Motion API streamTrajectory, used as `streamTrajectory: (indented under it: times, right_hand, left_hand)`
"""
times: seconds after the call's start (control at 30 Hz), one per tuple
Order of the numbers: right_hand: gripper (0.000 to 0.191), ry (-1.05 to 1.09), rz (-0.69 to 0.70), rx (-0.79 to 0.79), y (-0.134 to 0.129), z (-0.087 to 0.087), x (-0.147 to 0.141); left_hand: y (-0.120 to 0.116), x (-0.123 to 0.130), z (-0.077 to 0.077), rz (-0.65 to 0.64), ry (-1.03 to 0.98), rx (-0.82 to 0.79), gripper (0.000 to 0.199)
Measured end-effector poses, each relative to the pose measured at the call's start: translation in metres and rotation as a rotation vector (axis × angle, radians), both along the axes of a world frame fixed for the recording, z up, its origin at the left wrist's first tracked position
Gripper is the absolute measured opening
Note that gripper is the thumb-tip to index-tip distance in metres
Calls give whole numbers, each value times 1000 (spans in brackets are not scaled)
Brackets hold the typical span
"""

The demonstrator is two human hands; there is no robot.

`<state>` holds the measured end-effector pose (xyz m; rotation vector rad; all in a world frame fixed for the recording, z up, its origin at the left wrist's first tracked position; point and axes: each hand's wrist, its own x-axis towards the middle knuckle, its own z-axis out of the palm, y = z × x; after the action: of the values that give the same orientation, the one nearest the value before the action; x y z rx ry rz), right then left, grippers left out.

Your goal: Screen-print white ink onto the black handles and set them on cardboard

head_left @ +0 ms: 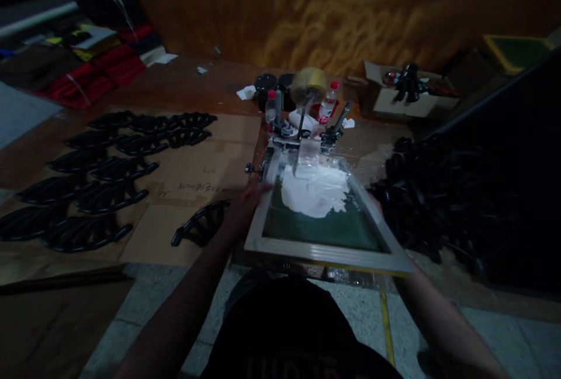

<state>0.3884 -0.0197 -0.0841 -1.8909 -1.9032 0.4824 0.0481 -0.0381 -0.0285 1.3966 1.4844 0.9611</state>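
Observation:
A screen-printing frame (324,254) with a pale metal rim and green mesh stands tilted before me, its far edge at a clamp (289,142). White ink (313,192) is spread over the upper mesh, and a flat scraper blade (308,154) rests at its far side. My left hand (250,201) is at the frame's left edge, dark and blurred, its fingers unclear. Beside that wrist lies one black ribbed plastic piece (202,222) on cardboard. My right hand (376,205) shows only slightly past the frame's right edge; the frame hides its fingers.
Rows of black ribbed pieces (105,192) lie on cardboard (188,174) at left. A dark heap of similar pieces (429,198) is at right. Behind the clamp stand bottles (328,103) and a tape roll (309,79). An open carton (407,98) sits back right.

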Motion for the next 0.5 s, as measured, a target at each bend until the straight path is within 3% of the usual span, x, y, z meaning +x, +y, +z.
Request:
streamTrajectory:
  times: [0.1, 0.17, 0.23, 0.3, 0.37, 0.5]
  right_hand:
    - [44, -47, -63, 198, 32, 20, -2]
    - [57, -110, 50, 314, 52, 33, -33]
    - [60, -216, 213, 259, 63, 44, -72]
    - [41, -325, 326, 66, 61, 48, -102]
    - [24, -400, 402, -110, 45, 46, -114]
    - [28, -401, 684, -135, 4, 35, -97]
  left_hand:
    - [-19, -4, -48, -37, 10, -143, 60]
    - [-23, -2, -75, -43, 48, -153, 66]
    - [-22, 1, -94, -46, 100, -138, 64]
    - [-20, 2, -104, -54, 129, -148, 60]
    - [-18, 2, -107, -67, 136, -157, 57]
    - [-18, 2, -106, -62, 104, -171, 54]
